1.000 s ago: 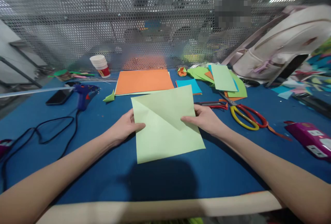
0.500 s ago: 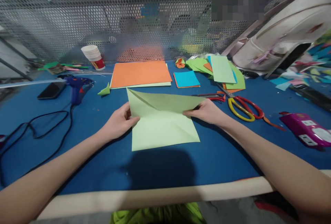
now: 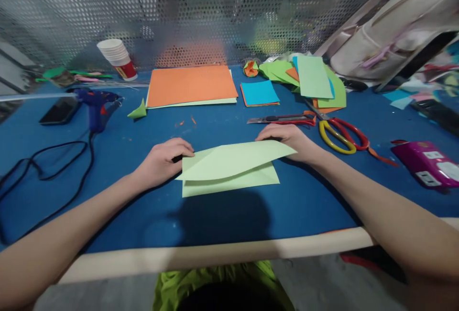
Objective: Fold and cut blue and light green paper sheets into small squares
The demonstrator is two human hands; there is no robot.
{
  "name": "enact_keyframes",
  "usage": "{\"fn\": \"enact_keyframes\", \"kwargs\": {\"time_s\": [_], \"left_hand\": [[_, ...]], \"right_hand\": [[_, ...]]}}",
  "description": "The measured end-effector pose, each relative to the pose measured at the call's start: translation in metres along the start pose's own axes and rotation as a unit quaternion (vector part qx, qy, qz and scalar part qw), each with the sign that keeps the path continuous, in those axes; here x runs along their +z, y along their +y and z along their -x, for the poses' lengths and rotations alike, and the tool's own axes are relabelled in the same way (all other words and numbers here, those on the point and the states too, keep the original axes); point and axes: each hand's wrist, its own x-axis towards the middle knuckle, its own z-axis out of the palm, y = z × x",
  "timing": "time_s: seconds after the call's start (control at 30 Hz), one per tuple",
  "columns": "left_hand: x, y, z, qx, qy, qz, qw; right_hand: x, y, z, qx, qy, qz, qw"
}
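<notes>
A light green sheet of paper (image 3: 229,162) lies in front of me, its far part bent over toward me above the lower layer. The two layers stand apart at the near side, and the flap sits a little askew. My left hand (image 3: 167,160) is closed at the paper's left end, fingertips on the bend. At the far right, my right hand (image 3: 287,138) has its fingers curled behind the bend, with its thumb hidden by the flap.
Behind my right hand lie a utility knife (image 3: 276,119) and scissors (image 3: 337,136). Orange sheets (image 3: 191,86), blue squares (image 3: 259,93) and green scraps (image 3: 315,76) lie farther back. A corded glue gun (image 3: 95,110) is left; a purple device (image 3: 426,163) is right.
The sheet's far part, raised before, has come down toward me over the near part. Both hands have turned from the side edges to the far bend. The view has tilted lower.
</notes>
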Motion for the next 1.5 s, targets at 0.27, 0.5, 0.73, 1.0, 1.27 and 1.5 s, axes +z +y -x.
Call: {"fn": "enact_keyframes", "kwargs": {"time_s": [0.27,0.5,0.73,1.0,1.27,1.5], "left_hand": [[-0.002,-0.001,0.008,0.031,0.023,-0.091,0.995],[-0.006,-0.014,0.012,0.101,-0.043,-0.137,0.984],[-0.001,-0.023,0.013,0.086,-0.027,-0.189,0.978],[0.003,-0.031,0.017,0.115,0.001,-0.207,0.972],[0.0,-0.027,0.014,0.112,-0.044,-0.229,0.966],[-0.007,-0.012,0.013,0.107,-0.051,-0.179,0.977]], "right_hand": [[0.002,0.003,0.002,-0.105,-0.006,0.026,0.994],[0.005,-0.001,0.007,-0.128,0.062,0.073,0.987],[0.007,0.01,0.016,-0.188,0.031,0.155,0.969],[0.006,0.01,0.017,-0.189,0.019,0.272,0.943],[0.003,-0.007,0.013,-0.187,0.056,0.185,0.963],[0.005,-0.007,0.018,-0.201,0.002,0.122,0.972]]}}
